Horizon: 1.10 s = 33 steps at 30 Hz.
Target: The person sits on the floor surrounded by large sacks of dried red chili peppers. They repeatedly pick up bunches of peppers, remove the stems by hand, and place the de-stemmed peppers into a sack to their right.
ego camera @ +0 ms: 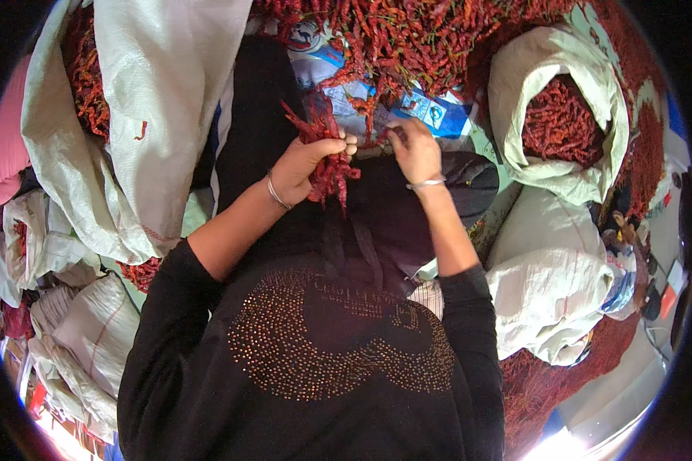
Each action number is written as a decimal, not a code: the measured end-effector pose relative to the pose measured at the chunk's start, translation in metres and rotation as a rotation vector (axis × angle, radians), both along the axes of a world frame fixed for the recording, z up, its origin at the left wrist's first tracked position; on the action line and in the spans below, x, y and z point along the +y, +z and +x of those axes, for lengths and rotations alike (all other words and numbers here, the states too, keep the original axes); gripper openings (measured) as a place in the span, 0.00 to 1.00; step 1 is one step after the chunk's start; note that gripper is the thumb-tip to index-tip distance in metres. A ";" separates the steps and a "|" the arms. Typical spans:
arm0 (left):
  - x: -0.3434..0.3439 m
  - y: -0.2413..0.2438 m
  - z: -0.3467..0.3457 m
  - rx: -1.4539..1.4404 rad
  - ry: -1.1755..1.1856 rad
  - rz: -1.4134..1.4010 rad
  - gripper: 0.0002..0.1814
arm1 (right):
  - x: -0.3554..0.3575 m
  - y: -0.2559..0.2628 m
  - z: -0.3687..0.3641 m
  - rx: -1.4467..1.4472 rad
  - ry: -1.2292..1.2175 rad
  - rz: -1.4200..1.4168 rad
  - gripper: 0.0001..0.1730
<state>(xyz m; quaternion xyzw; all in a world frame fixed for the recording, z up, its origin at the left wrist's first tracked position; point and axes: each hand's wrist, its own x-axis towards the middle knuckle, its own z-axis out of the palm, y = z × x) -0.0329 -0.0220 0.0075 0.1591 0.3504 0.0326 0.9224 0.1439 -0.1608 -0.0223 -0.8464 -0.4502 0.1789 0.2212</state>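
Observation:
A bunch of dried red chillies (330, 173) is held in my left hand (311, 164), thumb across the top, with the tips poking out above and below the fist. To its right, my right hand (416, 151) has its thumb and fingertips drawn together near a small dark red piece, probably a chilli; whether they pinch it is unclear. Just beyond my hands lies a large heap of dried red chillies (421, 43), partly on a blue and white printed sheet (432, 112).
On the right stands an open white woven sack (510, 115) of chillies, with a closed-looking white sack (553, 265) nearer me. A tall white woven sack (161, 115) rises at the left, chillies behind it. Pink clothing (6, 144) shows at the far left edge.

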 end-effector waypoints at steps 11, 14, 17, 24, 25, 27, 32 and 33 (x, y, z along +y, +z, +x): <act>0.001 -0.010 0.010 0.073 -0.074 -0.026 0.08 | 0.118 -0.044 0.006 -0.347 -0.004 -0.184 0.17; 0.001 -0.012 0.010 0.059 -0.060 -0.008 0.08 | 0.097 -0.059 0.008 -0.327 -0.018 -0.152 0.10; -0.001 -0.014 0.013 0.071 -0.064 0.033 0.08 | 0.072 -0.060 0.010 -0.369 0.031 -0.052 0.08; -0.004 -0.018 0.012 0.096 -0.038 0.019 0.08 | 0.044 -0.036 0.007 -0.220 -0.050 -0.063 0.07; -0.004 -0.019 0.012 0.100 -0.044 0.011 0.08 | 0.047 -0.035 0.007 -0.209 -0.046 -0.003 0.07; -0.004 -0.021 0.012 0.104 -0.046 0.011 0.08 | 0.057 -0.036 0.007 -0.183 -0.036 0.115 0.07; -0.003 -0.024 0.011 0.051 -0.027 0.010 0.07 | 0.122 -0.042 -0.011 -0.267 -0.099 -0.220 0.13; -0.003 -0.023 0.011 0.057 -0.035 0.012 0.07 | 0.128 -0.049 -0.010 -0.284 -0.115 -0.268 0.14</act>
